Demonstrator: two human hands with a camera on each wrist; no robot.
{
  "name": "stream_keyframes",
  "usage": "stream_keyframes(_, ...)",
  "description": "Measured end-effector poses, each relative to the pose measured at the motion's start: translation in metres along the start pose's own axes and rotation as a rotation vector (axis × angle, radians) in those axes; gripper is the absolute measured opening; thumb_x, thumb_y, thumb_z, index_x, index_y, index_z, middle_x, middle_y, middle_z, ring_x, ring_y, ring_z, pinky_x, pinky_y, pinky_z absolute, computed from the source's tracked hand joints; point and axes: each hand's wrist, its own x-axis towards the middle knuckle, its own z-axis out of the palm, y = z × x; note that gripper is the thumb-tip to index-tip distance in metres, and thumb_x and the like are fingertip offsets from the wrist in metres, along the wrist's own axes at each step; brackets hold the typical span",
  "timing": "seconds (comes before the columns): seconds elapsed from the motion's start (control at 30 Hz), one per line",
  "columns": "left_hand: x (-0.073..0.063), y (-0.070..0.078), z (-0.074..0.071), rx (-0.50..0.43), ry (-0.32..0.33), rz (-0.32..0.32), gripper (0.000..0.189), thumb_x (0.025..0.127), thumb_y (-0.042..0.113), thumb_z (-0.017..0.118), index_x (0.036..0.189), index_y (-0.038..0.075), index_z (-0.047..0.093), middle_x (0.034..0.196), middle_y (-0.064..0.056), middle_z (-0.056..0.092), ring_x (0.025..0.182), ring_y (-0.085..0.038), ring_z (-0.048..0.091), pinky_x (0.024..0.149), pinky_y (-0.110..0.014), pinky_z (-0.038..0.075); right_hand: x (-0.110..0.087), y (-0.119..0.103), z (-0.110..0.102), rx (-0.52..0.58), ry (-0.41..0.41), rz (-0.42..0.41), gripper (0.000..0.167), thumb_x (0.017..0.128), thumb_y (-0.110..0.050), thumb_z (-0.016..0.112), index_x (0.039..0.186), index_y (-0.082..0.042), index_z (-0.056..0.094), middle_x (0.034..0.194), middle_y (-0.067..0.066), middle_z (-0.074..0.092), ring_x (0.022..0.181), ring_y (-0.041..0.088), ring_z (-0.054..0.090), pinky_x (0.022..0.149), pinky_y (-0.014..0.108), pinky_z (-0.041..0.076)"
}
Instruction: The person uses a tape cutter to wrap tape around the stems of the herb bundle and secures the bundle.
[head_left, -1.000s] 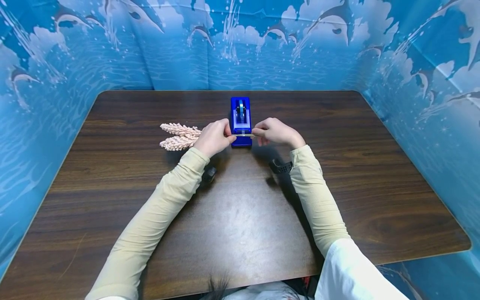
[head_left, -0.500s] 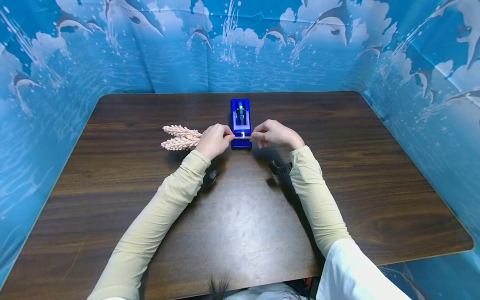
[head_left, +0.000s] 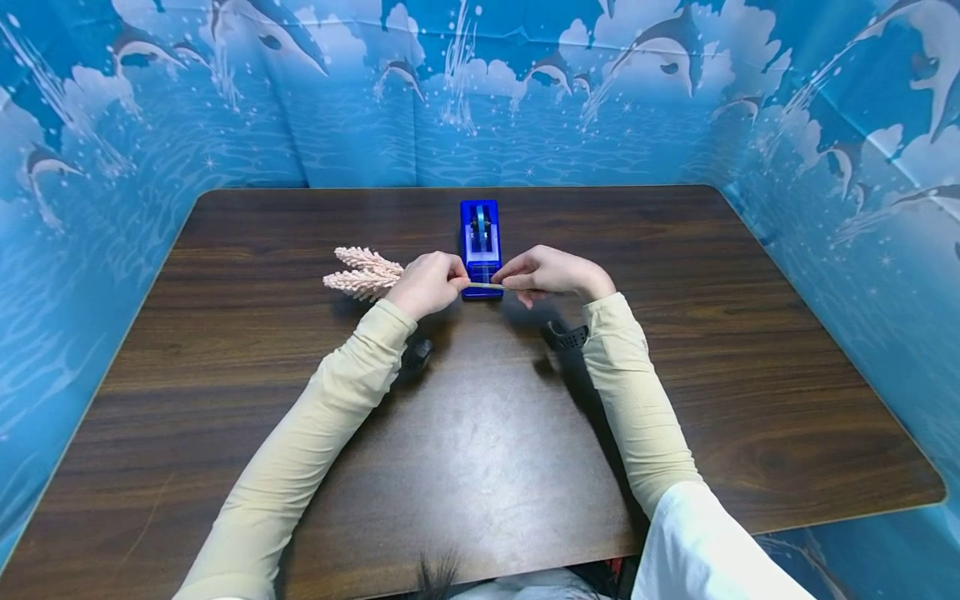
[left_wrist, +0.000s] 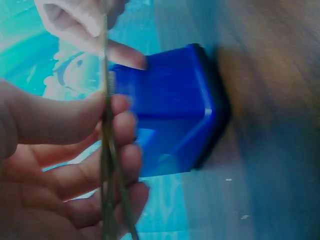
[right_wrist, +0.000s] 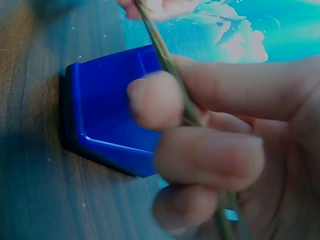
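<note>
While the left hand (head_left: 426, 285), near the middle of the head view, pinches a thin bundle of greenish-brown plant stems (head_left: 486, 286) between thumb and fingers, the right hand (head_left: 553, 273), just right of centre, grasps the same bundle farther along. The stems run nearly level between the two hands. At their left end, two pale pink, grainy, spike-shaped flower heads (head_left: 363, 273) stick out left of the left hand, in the left-centre of the frame.

Just behind the stems, at upper centre, a glossy blue box-shaped tape dispenser (head_left: 481, 243) stands on a dark brown wood-grain table (head_left: 480, 433); whether fingers touch it, I cannot tell. A bluish tape roll (head_left: 481, 220) sits upright in its far part. In the left wrist view the stems spread apart toward the lower edge, below the left thumb.

Pale yellow fabric sleeves (head_left: 315, 417) cover both forearms, and a blue dolphin-printed cloth backdrop (head_left: 480, 108) fills the top of the head view.
</note>
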Motion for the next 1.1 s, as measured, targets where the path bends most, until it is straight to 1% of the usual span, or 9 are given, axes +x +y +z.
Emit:
stream_keyframes(0.13, -0.006, 0.008, -0.006, 0.057, -0.084, 0.01, 0.016, 0.092, 0.018, 0.061, 0.086, 0.005, 0.068, 0.081, -0.007, 0.066, 0.077, -0.022, 0.058, 0.076, -0.039, 0.047, -0.004, -0.002, -0.001, -0.037, -0.078, 0.004, 0.038, 0.101, -0.02, 0.05, 0.138, -0.01, 0.053, 0.065, 0.008, 0.062, 0.059, 0.029, 0.05, 0.059, 0.035, 0.044)
stream_keyframes(0.27, -0.012, 0.014, -0.009, 0.099, -0.139, 0.041, 0.017, 0.091, 0.018, 0.063, 0.081, 0.005, 0.065, 0.077, -0.006, 0.062, 0.073, -0.021, 0.056, 0.073, -0.038, 0.047, -0.006, -0.002, -0.002, -0.046, -0.144, 0.001, 0.043, 0.101, -0.021, 0.051, 0.143, -0.013, 0.047, 0.066, 0.014, 0.063, 0.058, 0.026, 0.05, 0.061, 0.033, 0.045)
stream_keyframes(0.47, -0.018, 0.02, -0.014, 0.117, -0.169, 0.068, 0.015, 0.09, 0.016, 0.064, 0.079, 0.006, 0.063, 0.075, -0.003, 0.058, 0.071, -0.02, 0.053, 0.072, -0.038, 0.046, -0.009, -0.005, -0.002, -0.057, -0.199, 0.006, 0.046, 0.101, -0.023, 0.05, 0.146, -0.014, 0.043, 0.063, 0.003, 0.061, 0.056, 0.017, 0.048, 0.055, 0.027, 0.039)
stream_keyframes(0.53, -0.019, 0.021, -0.014, 0.117, -0.176, 0.074, 0.014, 0.089, 0.016, 0.065, 0.079, 0.006, 0.063, 0.074, -0.003, 0.057, 0.071, -0.02, 0.053, 0.073, -0.038, 0.046, -0.009, -0.005, -0.003, -0.071, -0.211, -0.012, 0.039, 0.101, -0.022, 0.05, 0.138, -0.009, 0.052, 0.062, 0.0, 0.059, 0.055, 0.016, 0.047, 0.054, 0.026, 0.038)
stream_keyframes(0.57, -0.019, 0.021, -0.014, 0.118, -0.179, 0.076, 0.014, 0.089, 0.016, 0.065, 0.079, 0.006, 0.063, 0.074, -0.003, 0.057, 0.071, -0.02, 0.053, 0.073, -0.038, 0.046, -0.01, -0.005, -0.004, -0.083, -0.215, -0.025, 0.033, 0.101, -0.022, 0.049, 0.129, -0.006, 0.059, 0.062, 0.0, 0.058, 0.054, 0.015, 0.046, 0.054, 0.026, 0.038)
stream_keyframes(0.63, -0.018, 0.02, -0.013, 0.116, -0.179, 0.08, 0.014, 0.088, 0.017, 0.066, 0.079, 0.006, 0.062, 0.075, -0.003, 0.058, 0.072, -0.02, 0.054, 0.075, -0.038, 0.047, -0.009, -0.004, -0.004, -0.092, -0.216, -0.053, 0.029, 0.102, -0.02, 0.048, 0.113, -0.001, 0.067, 0.062, 0.0, 0.056, 0.054, 0.015, 0.044, 0.052, 0.025, 0.035)
stream_keyframes(0.73, -0.017, 0.018, -0.012, 0.106, -0.177, 0.073, 0.015, 0.086, 0.017, 0.069, 0.081, 0.007, 0.061, 0.076, -0.003, 0.058, 0.073, -0.02, 0.055, 0.075, -0.038, 0.048, -0.009, -0.003, -0.004, -0.101, -0.206, -0.096, 0.029, 0.102, -0.017, 0.048, 0.093, 0.004, 0.067, 0.063, 0.001, 0.056, 0.056, 0.015, 0.045, 0.054, 0.024, 0.037)
stream_keyframes(0.93, -0.015, 0.015, -0.011, 0.081, -0.176, 0.062, 0.014, 0.084, 0.015, 0.071, 0.085, 0.006, 0.06, 0.081, -0.005, 0.061, 0.077, -0.021, 0.057, 0.078, -0.038, 0.048, -0.009, -0.003, -0.002, -0.095, -0.208, -0.092, 0.026, 0.099, -0.016, 0.054, 0.09, 0.005, 0.066, 0.065, 0.002, 0.06, 0.062, 0.016, 0.053, 0.063, 0.027, 0.046)
stream_keyframes(1.1, -0.013, 0.013, -0.01, 0.101, -0.198, 0.071, 0.011, 0.086, 0.016, 0.069, 0.087, 0.004, 0.068, 0.083, -0.007, 0.066, 0.078, -0.02, 0.059, 0.078, -0.037, 0.048, -0.009, -0.005, -0.002, -0.123, -0.191, -0.077, 0.026, 0.098, -0.016, 0.056, 0.088, 0.004, 0.067, 0.067, 0.002, 0.062, 0.062, 0.015, 0.057, 0.065, 0.028, 0.048)
